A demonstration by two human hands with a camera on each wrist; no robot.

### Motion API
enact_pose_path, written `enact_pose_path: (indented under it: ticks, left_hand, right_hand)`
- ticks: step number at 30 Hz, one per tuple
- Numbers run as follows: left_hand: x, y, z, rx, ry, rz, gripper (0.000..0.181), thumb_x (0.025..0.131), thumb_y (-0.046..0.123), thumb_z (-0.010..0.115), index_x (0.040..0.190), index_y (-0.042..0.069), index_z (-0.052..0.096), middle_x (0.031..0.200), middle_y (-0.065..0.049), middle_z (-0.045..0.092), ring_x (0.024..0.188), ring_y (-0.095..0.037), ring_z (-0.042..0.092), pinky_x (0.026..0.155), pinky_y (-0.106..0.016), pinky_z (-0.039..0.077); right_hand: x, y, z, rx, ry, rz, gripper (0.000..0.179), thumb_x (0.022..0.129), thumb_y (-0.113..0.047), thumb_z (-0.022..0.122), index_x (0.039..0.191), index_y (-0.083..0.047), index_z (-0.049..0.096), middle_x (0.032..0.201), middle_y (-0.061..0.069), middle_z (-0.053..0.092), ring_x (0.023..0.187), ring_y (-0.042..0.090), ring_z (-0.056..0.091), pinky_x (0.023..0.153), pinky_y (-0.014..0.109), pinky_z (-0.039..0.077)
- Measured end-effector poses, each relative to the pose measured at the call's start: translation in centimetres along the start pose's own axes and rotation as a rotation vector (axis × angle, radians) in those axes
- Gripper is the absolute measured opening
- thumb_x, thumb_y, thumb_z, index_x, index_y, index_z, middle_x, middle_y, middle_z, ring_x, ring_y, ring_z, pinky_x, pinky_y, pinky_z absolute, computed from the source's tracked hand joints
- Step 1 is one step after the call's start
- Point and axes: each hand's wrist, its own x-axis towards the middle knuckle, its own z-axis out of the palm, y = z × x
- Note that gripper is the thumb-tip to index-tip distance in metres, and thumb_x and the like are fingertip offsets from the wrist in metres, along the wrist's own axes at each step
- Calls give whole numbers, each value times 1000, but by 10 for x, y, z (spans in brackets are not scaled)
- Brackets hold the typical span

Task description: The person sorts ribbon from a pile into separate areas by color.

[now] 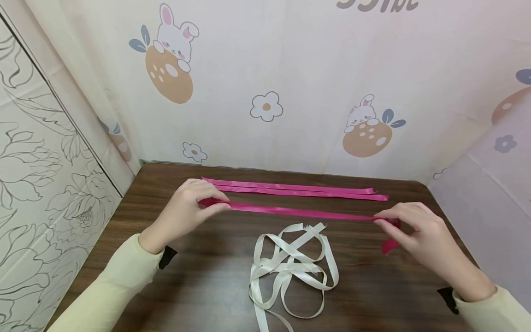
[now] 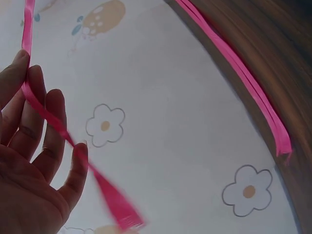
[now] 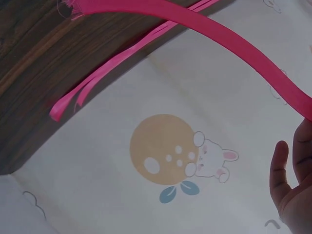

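A pink ribbon [image 1: 282, 210] stretches nearly straight between the two hands, above the table. My left hand [image 1: 188, 210] pinches it near one end between thumb and index finger; in the left wrist view its loose tail [image 2: 114, 200] hangs past the palm. On the other side my right hand [image 1: 423, 235] pinches the ribbon between thumb and fingers, and a short tail hangs below the hand. In the right wrist view that ribbon tail [image 3: 234, 39] ends in a frayed edge. Two more pink ribbons [image 1: 298, 188] lie side by side behind the stretched one.
A loose, tangled heap of cream ribbon [image 1: 290, 267] lies on the brown wooden table [image 1: 199, 290], in front of the stretched ribbon. A pale curtain [image 1: 307, 92] with rabbit and flower prints hangs along the table's back edge. At the left stands a flower-patterned panel [image 1: 37, 184].
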Motion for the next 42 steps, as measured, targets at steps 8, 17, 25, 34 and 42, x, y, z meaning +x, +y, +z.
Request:
enact_pose_path:
  ticks: [8, 17, 25, 34, 42]
  left_hand:
    - [-5, -16, -4, 14, -6, -71, 18, 74, 22, 82, 90, 24, 74, 88, 12, 73, 89, -8, 63, 90, -32, 40]
    - [-10, -34, -6, 17, -1, -150, 19, 73, 22, 82, 90, 25, 75, 84, 12, 72, 79, -5, 60, 81, -28, 41]
    - [-17, -47, -7, 16, 9, -212, 15, 77, 21, 79, 91, 23, 75, 87, 13, 72, 81, -4, 62, 78, -24, 44]
    - [-22, -55, -7, -31, 10, -285, 13, 79, 23, 77, 92, 22, 75, 91, 13, 72, 86, -3, 64, 76, -13, 44]
    - [-24, -69, -5, -14, 30, -327, 12, 78, 21, 79, 90, 20, 75, 87, 12, 72, 85, -7, 64, 74, -11, 44]
  right_hand:
    - [-4, 11, -5, -32, -56, 74, 11, 77, -24, 80, 86, -22, 74, 75, -12, 65, 86, -3, 45, 90, 6, 30]
    - [-10, 22, -7, -129, -104, 153, 36, 60, -1, 85, 85, -24, 73, 74, -16, 63, 83, -2, 41, 76, 21, 34]
    - [-15, 33, -6, -132, -91, 165, 37, 60, 0, 84, 85, -25, 73, 72, -18, 62, 79, -2, 42, 72, 20, 34]
    - [-16, 38, -1, -149, -161, 246, 29, 67, -8, 83, 86, -27, 72, 76, -17, 65, 87, -6, 40, 78, 21, 33]
    - [-18, 53, 7, -121, -170, 136, 34, 60, -3, 84, 85, -23, 73, 79, -12, 69, 87, -3, 48, 97, 7, 23]
